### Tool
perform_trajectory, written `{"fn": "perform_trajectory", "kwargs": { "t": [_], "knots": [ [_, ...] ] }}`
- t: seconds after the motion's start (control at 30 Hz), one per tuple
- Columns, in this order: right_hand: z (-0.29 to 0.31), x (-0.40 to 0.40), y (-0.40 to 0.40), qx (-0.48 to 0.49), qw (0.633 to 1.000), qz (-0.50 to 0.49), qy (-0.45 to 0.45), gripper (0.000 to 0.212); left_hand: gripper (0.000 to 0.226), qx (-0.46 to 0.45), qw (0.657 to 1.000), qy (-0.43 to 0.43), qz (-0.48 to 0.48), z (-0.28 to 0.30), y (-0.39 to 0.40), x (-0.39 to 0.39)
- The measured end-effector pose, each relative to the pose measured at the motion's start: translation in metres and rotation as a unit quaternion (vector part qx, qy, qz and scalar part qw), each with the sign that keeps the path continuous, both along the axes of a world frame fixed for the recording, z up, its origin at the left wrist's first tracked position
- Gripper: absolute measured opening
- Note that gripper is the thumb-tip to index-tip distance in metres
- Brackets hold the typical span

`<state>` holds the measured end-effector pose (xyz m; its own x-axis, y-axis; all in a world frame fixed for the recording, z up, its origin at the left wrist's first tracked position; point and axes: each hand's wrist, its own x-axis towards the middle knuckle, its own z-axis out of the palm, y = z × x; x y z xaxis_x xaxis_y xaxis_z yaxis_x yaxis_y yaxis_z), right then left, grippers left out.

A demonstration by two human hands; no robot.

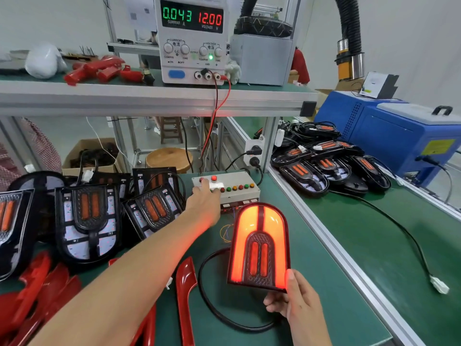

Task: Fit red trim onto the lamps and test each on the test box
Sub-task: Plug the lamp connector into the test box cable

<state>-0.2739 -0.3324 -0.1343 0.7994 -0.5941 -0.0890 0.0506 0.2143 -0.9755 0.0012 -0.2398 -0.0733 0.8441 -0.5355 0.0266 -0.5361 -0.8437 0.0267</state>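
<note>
My right hand grips the bottom right corner of an arch-shaped lamp with red trim, held upright above the green mat. The lamp glows orange-red. Its black cable loops on the mat below it. My left hand reaches forward with a fingertip on a button at the left of the grey test box, which carries a row of coloured buttons. A loose red trim piece lies on the mat between my arms. Several untrimmed black lamps are stacked at the left.
More red trim pieces are piled at the lower left. A power supply reading 0.043 A and 12.00 V stands on the shelf above. Several lamps lie on the right bench beside a blue machine. A white connector lies at the right.
</note>
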Motion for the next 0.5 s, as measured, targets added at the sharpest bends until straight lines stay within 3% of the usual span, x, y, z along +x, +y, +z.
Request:
{"fn": "perform_trajectory", "kwargs": {
  "t": [0.5],
  "knots": [
    [0.0025,-0.0011,0.0014,0.0,1.0,0.002,0.001,0.036,0.067,0.016,1.0,0.014,-0.009,0.0071,0.0048,-0.0006]
  ]
}}
